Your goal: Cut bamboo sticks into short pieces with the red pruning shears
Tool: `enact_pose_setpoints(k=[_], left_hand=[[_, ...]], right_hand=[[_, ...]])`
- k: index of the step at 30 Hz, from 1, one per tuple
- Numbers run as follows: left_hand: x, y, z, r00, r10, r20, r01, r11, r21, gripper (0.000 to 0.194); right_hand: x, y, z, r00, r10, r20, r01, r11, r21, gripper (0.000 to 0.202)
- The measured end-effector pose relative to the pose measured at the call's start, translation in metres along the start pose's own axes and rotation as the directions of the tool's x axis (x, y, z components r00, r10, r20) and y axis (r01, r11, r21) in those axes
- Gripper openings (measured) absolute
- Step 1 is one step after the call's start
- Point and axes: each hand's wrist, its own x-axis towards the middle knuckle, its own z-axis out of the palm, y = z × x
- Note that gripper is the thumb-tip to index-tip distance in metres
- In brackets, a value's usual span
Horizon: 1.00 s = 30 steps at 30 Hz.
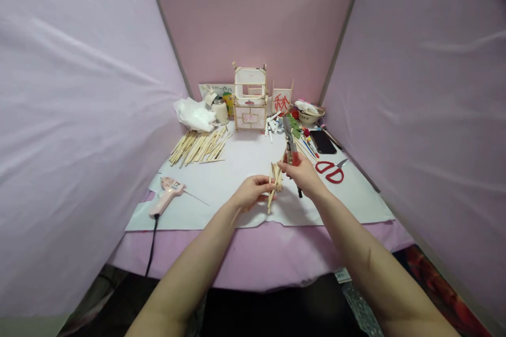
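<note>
My left hand (256, 192) is closed around thin pale wooden sticks (271, 204), whose lower ends stick out below the fingers. Close beside it, several short sticks (278, 179) form a bundle between the two hands. My right hand (303, 172) grips a grey metal hand tool (289, 139) with red and black parts, its long head pointing up and away. The tool's exact kind is unclear, and its handle is partly hidden by the fingers. The right thumb and fingertip are near the upper ends of the sticks; whether they touch them I cannot tell.
A small stick-built house (250, 116) stands at the back. More sticks (200, 146) lie left, above a pink glue gun (171, 195) with a cord. Red-handled scissors (335, 171), a phone (323, 142) and a bowl (310, 117) are right. A plastic bag (194, 114) lies back left.
</note>
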Motion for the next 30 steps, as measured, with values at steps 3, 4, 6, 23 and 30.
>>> enact_pose_setpoints(k=[3, 4, 6, 23, 30], left_hand=[[-0.004, 0.0, -0.004, 0.997, -0.053, 0.058, 0.055, 0.998, -0.036, 0.035], [-0.004, -0.001, -0.006, 0.995, -0.072, 0.07, 0.075, 0.996, -0.047, 0.035], [-0.004, -0.002, -0.01, 0.991, -0.099, 0.087, 0.104, 0.993, -0.06, 0.035], [0.006, -0.005, -0.024, 0.95, 0.269, -0.158, -0.228, 0.945, 0.236, 0.018], [0.017, -0.02, -0.035, 0.916, 0.378, -0.133, -0.316, 0.886, 0.341, 0.014]], right_hand=[[0.006, -0.002, 0.011, 0.997, 0.065, 0.047, -0.069, 0.994, 0.087, 0.026], [0.007, -0.001, 0.013, 0.995, 0.081, 0.065, -0.087, 0.99, 0.109, 0.026], [0.007, 0.002, 0.017, 0.99, 0.101, 0.095, -0.113, 0.985, 0.129, 0.027], [0.01, 0.0, 0.037, 0.938, -0.276, 0.21, 0.298, 0.951, -0.083, 0.013], [0.003, 0.005, 0.041, 0.929, -0.312, 0.199, 0.347, 0.922, -0.174, 0.013]])
